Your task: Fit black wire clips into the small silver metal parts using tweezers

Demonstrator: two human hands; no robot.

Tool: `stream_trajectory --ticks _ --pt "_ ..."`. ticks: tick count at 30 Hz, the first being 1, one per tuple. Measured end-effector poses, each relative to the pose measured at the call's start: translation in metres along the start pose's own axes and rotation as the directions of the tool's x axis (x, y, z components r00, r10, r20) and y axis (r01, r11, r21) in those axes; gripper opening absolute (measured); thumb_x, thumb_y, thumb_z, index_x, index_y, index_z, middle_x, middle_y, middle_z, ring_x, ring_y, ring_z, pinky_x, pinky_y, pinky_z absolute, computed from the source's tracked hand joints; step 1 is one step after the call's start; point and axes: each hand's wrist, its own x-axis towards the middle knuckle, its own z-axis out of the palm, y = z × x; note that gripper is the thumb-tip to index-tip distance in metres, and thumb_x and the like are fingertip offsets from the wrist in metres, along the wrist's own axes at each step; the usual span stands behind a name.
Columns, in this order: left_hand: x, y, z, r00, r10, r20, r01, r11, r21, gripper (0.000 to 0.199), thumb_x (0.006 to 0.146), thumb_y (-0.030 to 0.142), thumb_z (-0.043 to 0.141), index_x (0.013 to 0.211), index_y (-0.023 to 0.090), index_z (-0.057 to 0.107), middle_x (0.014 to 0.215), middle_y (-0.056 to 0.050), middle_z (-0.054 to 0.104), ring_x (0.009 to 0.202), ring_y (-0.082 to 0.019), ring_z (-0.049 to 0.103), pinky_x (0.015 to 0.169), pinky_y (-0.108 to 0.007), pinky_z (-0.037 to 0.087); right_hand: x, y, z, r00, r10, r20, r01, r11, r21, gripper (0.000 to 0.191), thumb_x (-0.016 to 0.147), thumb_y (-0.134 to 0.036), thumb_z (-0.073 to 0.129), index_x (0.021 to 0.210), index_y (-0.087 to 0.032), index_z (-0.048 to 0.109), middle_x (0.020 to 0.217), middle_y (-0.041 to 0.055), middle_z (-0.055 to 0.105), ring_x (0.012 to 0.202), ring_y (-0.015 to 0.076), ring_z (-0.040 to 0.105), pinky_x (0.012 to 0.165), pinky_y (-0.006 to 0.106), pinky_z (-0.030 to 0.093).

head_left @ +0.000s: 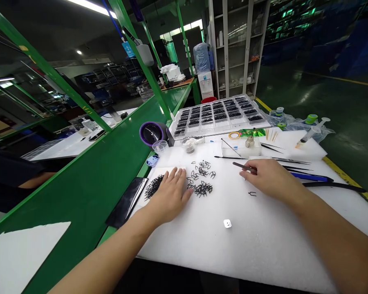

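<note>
My left hand [171, 195] lies palm down with its fingers spread, between a dense pile of small black forked parts [154, 187] and a looser heap of the same parts [203, 188]. My right hand [262, 176] pinches dark tweezers [242, 166] that point left over the white work surface [263, 245]. One black forked part [252, 194] lies alone just below my right hand. Nearer the front edge sits a small white square piece [227, 223] with dark marks on it.
Behind stands a clear compartment tray [213, 121] of black parts. Tools and a blue-handled item [313, 177] lie right, with a syringe [314, 131] beyond. At left are a black pouch [127, 202], a purple-rimmed round device [151, 134] and another person's arm [39, 179].
</note>
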Motion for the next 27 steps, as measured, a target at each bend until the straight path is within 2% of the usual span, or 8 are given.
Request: stream_trajectory --ticks 3,6,15,18,20,23,27 --pt "-0.002 0.013 0.006 0.998 0.025 0.065 -0.027 0.999 0.021 0.079 0.101 0.053 0.039 0.157 -0.002 0.033 0.164 -0.026 0.027 0.155 -0.04 0.016 0.125 -0.062 0.019 -0.001 0.0 0.0 1.0 0.004 -0.001 -0.004 1.0 -0.001 0.022 0.09 -0.041 0.057 0.087 -0.024 0.072 0.081 0.0035 0.073 0.074 0.0217 0.064 0.06 0.031 0.041" --pt "-0.004 0.022 0.008 0.996 0.041 0.084 -0.043 0.999 0.027 0.076 0.102 0.054 0.037 0.158 0.003 0.032 0.166 -0.022 0.026 0.156 -0.038 0.015 0.126 -0.061 0.02 -0.002 -0.001 -0.001 1.0 0.009 0.007 -0.009 1.0 0.001 0.023 0.09 -0.042 0.057 0.087 -0.025 0.072 0.081 0.0031 0.073 0.072 0.0212 0.064 0.058 0.031 0.041" --pt "-0.002 0.024 0.008 0.998 0.055 -0.003 -0.055 0.998 0.025 0.059 0.101 0.05 0.045 0.148 0.015 0.052 0.16 -0.017 0.044 0.153 -0.039 0.03 0.124 -0.061 0.027 0.0 -0.001 0.001 1.0 0.013 0.019 -0.013 1.0 -0.005 0.022 0.09 -0.04 0.057 0.087 -0.025 0.072 0.081 0.003 0.073 0.072 0.0213 0.065 0.061 0.032 0.043" --pt "0.001 0.022 0.007 0.997 0.054 -0.051 -0.053 0.998 0.019 0.049 0.103 0.043 0.046 0.14 0.015 0.059 0.157 -0.019 0.048 0.15 -0.038 0.036 0.122 -0.062 0.03 -0.001 -0.001 0.0 1.0 0.011 0.015 -0.011 1.0 -0.003 0.021 0.09 -0.041 0.057 0.086 -0.026 0.072 0.081 0.0029 0.073 0.071 0.0215 0.065 0.061 0.031 0.042" --pt "0.008 0.018 0.006 0.995 0.036 -0.095 -0.035 0.999 0.015 0.036 0.103 0.036 0.049 0.127 0.016 0.066 0.148 -0.017 0.056 0.142 -0.034 0.046 0.117 -0.058 0.038 -0.001 -0.001 0.0 1.0 0.012 0.014 -0.011 1.0 -0.001 0.021 0.09 -0.041 0.057 0.086 -0.026 0.072 0.081 0.0029 0.074 0.071 0.0215 0.065 0.06 0.031 0.042" --pt "0.023 0.011 0.004 0.99 0.016 -0.141 -0.014 1.0 0.013 0.02 0.1 0.032 0.06 0.109 0.017 0.07 0.129 -0.011 0.066 0.12 -0.025 0.061 0.103 -0.049 0.051 -0.001 -0.001 0.0 1.0 0.011 0.012 -0.011 1.0 0.0 0.022 0.09 -0.041 0.058 0.086 -0.025 0.072 0.081 0.0034 0.074 0.07 0.0212 0.064 0.059 0.031 0.041" --pt "0.04 0.006 0.004 0.988 0.019 -0.152 -0.015 1.0 0.027 0.02 0.099 0.034 0.062 0.109 0.018 0.069 0.119 -0.009 0.068 0.107 -0.022 0.065 0.095 -0.044 0.056 -0.001 -0.001 -0.001 1.0 0.008 0.011 -0.008 1.0 0.002 0.021 0.09 -0.041 0.058 0.086 -0.025 0.071 0.081 0.003 0.073 0.071 0.0207 0.064 0.059 0.031 0.041"
